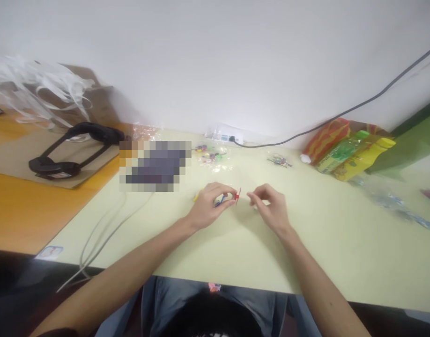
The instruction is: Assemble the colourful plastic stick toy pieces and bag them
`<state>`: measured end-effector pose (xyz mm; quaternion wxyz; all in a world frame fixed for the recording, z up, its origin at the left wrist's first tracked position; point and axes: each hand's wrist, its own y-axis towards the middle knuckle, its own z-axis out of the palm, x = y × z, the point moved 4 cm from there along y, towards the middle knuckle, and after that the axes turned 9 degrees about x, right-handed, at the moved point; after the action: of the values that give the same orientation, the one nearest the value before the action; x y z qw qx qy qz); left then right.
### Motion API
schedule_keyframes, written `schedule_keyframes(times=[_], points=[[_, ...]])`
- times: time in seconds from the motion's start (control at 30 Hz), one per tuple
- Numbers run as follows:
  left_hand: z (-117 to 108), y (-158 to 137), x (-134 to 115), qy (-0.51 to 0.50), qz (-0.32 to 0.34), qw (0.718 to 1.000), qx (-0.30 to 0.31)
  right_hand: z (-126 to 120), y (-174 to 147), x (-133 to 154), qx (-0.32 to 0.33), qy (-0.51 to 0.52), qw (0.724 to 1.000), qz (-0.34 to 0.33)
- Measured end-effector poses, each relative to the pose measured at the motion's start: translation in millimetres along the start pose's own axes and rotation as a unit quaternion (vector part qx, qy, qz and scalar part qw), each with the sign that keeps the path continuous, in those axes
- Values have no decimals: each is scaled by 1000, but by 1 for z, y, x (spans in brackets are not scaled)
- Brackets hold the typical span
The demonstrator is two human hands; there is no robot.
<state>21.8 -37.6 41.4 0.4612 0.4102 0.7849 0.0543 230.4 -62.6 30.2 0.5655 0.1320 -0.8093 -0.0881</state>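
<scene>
My left hand (208, 205) is over the middle of the table, thumb and forefinger pinching a small red plastic piece (237, 196) with a thin upright blade-like part. A blue piece (220, 201) shows through the loop of those fingers; whether it touches the hand I cannot tell. Beyond the knuckles, a bit of yellow (197, 194) peeks out. Just right of the red piece, apart from it, my right hand (269, 206) has its fingers curled and thumb against the forefinger. Anything between those fingertips is too small to make out.
Small colourful parts in clear plastic (213, 157) lie toward the wall, with another small bundle (280, 160) to their right. A blurred-out dark device (155, 166) sits left. Bottles (344, 152) and plastic bags (390, 199) are at right. A black cable (288, 140) runs from a power strip (224, 135).
</scene>
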Motion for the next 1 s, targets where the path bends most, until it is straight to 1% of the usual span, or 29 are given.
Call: schedule_keyframes(times=[0.03, 0.1, 0.13, 0.2, 0.27, 0.33, 0.43, 0.57, 0.67, 0.8, 1.0], points=[[1, 0, 1, 32, 4, 999, 20, -11, -1, 1, -25, -85, 996, -28], [3, 0, 5, 85, 15, 994, 68, -28, -1, -3, -38, -192, 979, -60], [4, -1, 7, 105, 19, 990, 89, -33, 0, -6, -22, -230, 971, -69], [6, -2, 9, 128, 23, 984, 118, -39, 3, -12, 34, -288, 954, -73], [6, -3, 9, 136, 22, 982, 129, -41, 5, -18, 88, -324, 940, -63], [5, -3, 8, 133, 20, 983, 128, -42, 6, -21, 116, -333, 935, -46], [4, -2, 8, 135, 20, 983, 122, -45, 5, -23, 135, -314, 939, -25], [3, -3, 16, 165, 21, 977, 132, -50, 3, -28, 163, -296, 941, 16], [2, -4, 20, 177, 19, 975, 136, -51, 2, -30, 169, -296, 939, 41], [2, -3, 18, 174, 18, 975, 137, -48, 1, -30, 179, -286, 939, 63], [1, -3, 19, 193, 13, 968, 161, -45, -1, -34, 204, -272, 936, 88]])
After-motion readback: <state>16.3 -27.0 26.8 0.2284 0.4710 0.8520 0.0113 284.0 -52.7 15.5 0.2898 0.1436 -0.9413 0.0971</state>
